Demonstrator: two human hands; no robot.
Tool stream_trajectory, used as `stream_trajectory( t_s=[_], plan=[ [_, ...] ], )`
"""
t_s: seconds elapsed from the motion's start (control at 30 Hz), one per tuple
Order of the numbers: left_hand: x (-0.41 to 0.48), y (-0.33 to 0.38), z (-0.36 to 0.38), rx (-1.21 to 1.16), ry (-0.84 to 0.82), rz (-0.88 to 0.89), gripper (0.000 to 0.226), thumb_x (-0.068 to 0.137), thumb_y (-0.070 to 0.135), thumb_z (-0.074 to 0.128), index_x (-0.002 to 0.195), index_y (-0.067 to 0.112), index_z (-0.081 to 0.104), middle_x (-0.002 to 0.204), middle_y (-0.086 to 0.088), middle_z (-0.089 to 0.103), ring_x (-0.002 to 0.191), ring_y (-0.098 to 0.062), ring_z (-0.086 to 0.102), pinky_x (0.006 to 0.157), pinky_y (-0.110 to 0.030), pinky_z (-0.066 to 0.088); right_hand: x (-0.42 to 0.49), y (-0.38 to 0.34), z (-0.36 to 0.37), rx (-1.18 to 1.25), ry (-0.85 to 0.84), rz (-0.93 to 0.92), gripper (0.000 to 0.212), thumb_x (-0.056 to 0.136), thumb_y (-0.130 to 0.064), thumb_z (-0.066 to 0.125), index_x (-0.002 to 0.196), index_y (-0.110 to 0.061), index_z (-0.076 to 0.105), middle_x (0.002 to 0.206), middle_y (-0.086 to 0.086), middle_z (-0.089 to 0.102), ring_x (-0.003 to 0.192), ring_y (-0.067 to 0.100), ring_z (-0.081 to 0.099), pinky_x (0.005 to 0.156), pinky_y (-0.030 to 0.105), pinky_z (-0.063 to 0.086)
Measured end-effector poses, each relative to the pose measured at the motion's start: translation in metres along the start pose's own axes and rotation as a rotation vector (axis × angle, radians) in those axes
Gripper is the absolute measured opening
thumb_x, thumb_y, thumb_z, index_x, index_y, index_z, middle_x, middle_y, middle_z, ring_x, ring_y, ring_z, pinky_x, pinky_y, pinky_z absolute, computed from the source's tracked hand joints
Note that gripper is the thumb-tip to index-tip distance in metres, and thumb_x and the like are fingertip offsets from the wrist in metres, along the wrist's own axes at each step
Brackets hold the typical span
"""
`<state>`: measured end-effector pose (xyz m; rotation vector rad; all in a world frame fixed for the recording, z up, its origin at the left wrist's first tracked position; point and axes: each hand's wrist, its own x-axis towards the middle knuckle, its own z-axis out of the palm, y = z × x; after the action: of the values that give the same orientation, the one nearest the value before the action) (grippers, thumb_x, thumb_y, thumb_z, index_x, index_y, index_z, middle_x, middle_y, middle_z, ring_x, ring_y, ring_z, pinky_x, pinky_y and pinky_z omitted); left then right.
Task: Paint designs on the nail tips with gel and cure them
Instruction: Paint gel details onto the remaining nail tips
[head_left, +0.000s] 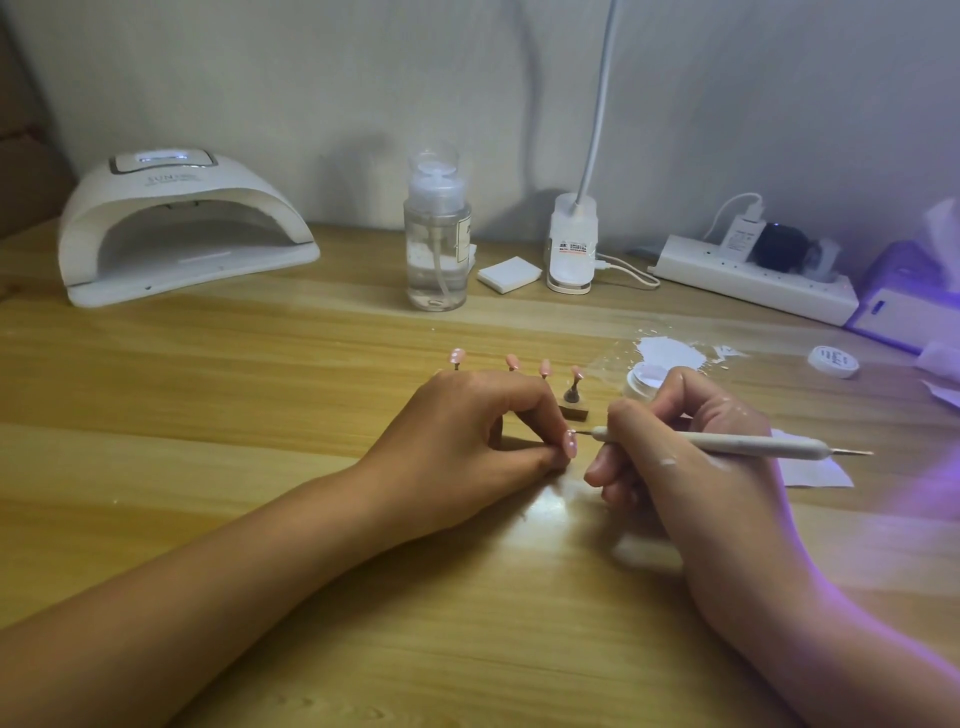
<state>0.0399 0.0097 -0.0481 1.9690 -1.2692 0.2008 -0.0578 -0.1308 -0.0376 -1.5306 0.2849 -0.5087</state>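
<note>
My left hand (467, 441) pinches a pink nail tip (570, 445) between thumb and fingers, low over the wooden table (260, 467). My right hand (691, 457) grips a pale dotting pen (727, 442), and its fine metal point touches that nail tip. Behind my left hand several more pink nail tips (511, 361) stand on small stands; one stand (574, 400) has a wooden base. An open white gel jar (647, 382) sits just behind my right hand. The white curing lamp (182, 228) stands at the back left, its mouth facing me.
A clear pump bottle (438, 234), a white pad (509, 274) and a desk lamp base (571, 244) stand at the back centre. A power strip (753, 278) runs along the back right. A jar lid (832, 361), white paper (810, 467) and a purple-lit box (909, 306) lie right.
</note>
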Motion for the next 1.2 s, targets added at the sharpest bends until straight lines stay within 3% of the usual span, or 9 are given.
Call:
stream_trajectory(
  t_s=[0.07,0.2,0.33,0.5,0.7,0.97,1.1,1.2],
  plan=[
    [0.0002,0.0001,-0.0006,0.004,0.000,-0.003,0.013,0.077,0.010,0.080,0.080,0.020,0.072,0.057,0.050,0.044,0.049,0.016,0.044,0.060,-0.002,0.029,0.0000,-0.0001,-0.0011,0.028,0.030,0.003,0.027,0.082,-0.003,0.060,0.064,-0.013,0.044,0.052,0.017,0.064,0.040,0.013,0.052,0.041,0.019,0.044],
    [-0.0002,0.0011,-0.0002,-0.040,-0.014,-0.058,0.016,0.079,0.012,0.079,0.079,0.026,0.071,0.054,0.047,0.046,0.048,0.010,0.044,0.077,-0.018,0.031,-0.0006,-0.0012,-0.0023,0.042,0.059,0.003,0.031,0.079,-0.005,0.059,0.057,-0.021,0.043,0.048,0.015,0.060,0.038,0.013,0.047,0.039,0.017,0.040],
    [0.0005,0.0007,-0.0001,-0.045,-0.033,-0.099,0.023,0.080,0.013,0.079,0.078,0.033,0.067,0.054,0.046,0.047,0.048,0.008,0.045,0.078,-0.013,0.022,-0.0012,-0.0024,-0.0024,0.008,0.037,0.013,0.036,0.076,-0.006,0.062,0.049,-0.022,0.045,0.043,0.012,0.054,0.036,0.012,0.042,0.037,0.016,0.035],
    [0.0005,0.0008,-0.0004,-0.052,-0.032,-0.108,0.023,0.079,0.013,0.079,0.078,0.032,0.067,0.053,0.046,0.046,0.048,0.007,0.044,0.078,-0.014,0.023,0.0000,0.0002,-0.0017,-0.084,0.008,0.004,0.042,0.078,0.002,0.060,0.048,-0.021,0.042,0.044,0.015,0.057,0.034,0.014,0.043,0.037,0.018,0.035],
    [0.0013,0.0012,-0.0010,-0.046,-0.041,-0.117,0.024,0.079,0.015,0.079,0.078,0.035,0.065,0.054,0.047,0.046,0.048,0.006,0.044,0.076,-0.015,0.023,0.0014,0.0040,-0.0020,-0.110,-0.001,0.003,0.035,0.076,-0.001,0.062,0.052,-0.019,0.044,0.047,0.016,0.061,0.036,0.015,0.046,0.037,0.019,0.036],
    [0.0013,0.0033,-0.0015,-0.059,-0.042,-0.119,0.023,0.079,0.015,0.079,0.078,0.034,0.066,0.054,0.047,0.046,0.047,0.007,0.044,0.073,-0.033,0.032,0.0017,0.0047,-0.0009,-0.119,-0.010,0.016,0.021,0.066,-0.014,0.060,0.053,-0.020,0.045,0.048,0.015,0.062,0.037,0.016,0.047,0.039,0.021,0.037],
    [0.0014,0.0042,-0.0014,-0.065,-0.045,-0.121,0.025,0.079,0.016,0.079,0.077,0.037,0.065,0.053,0.047,0.046,0.048,0.006,0.044,0.080,-0.039,0.042,0.0020,0.0057,-0.0025,-0.121,-0.019,-0.002,0.029,0.073,-0.005,0.061,0.053,-0.020,0.046,0.048,0.016,0.061,0.038,0.016,0.048,0.039,0.021,0.038],
    [0.0005,0.0028,-0.0011,-0.064,-0.038,-0.099,0.024,0.079,0.015,0.079,0.078,0.035,0.065,0.054,0.047,0.045,0.047,0.007,0.043,0.076,-0.023,0.033,0.0021,0.0058,-0.0032,-0.109,-0.003,-0.014,0.033,0.075,-0.002,0.061,0.052,-0.020,0.045,0.047,0.016,0.060,0.037,0.016,0.047,0.040,0.020,0.038]
  ],
)
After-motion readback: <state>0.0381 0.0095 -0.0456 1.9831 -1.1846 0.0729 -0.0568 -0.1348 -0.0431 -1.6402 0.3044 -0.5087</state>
